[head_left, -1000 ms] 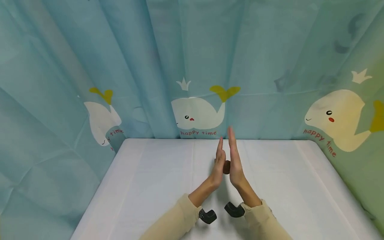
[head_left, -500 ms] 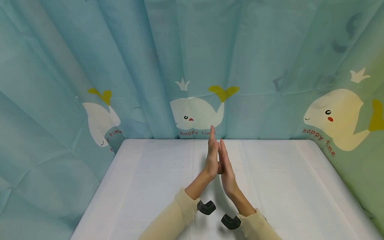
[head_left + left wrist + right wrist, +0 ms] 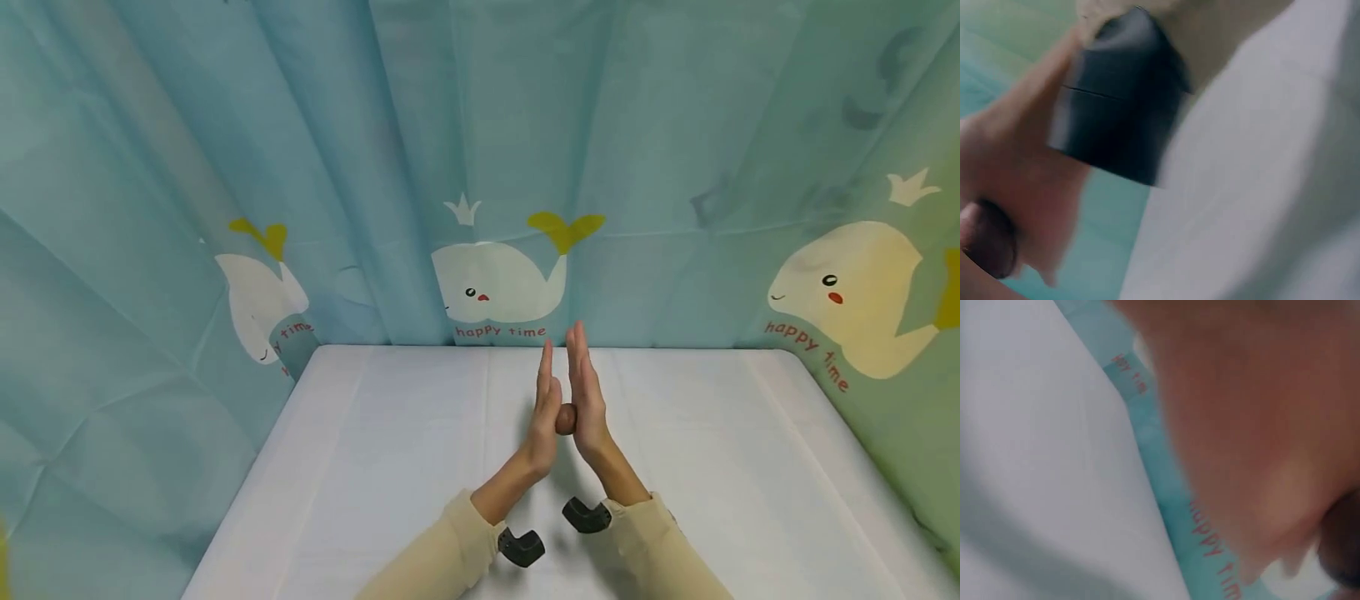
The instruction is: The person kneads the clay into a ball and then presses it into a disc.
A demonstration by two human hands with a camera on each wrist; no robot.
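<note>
The white counter lies bare to the left, right and near side of the two pressed-together hands, giving wide room to pass. The whale-print curtain closes off the far edge and both far corners.

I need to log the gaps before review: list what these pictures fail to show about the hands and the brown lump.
- Brown lump: head view, mostly hidden between left hand and right hand; shape unclear.
- Left wrist view: motion-blurred; black wrist mount blocks the fingers.
- Right wrist view: blurred palm fills the frame; lump cut by the edge.
</note>
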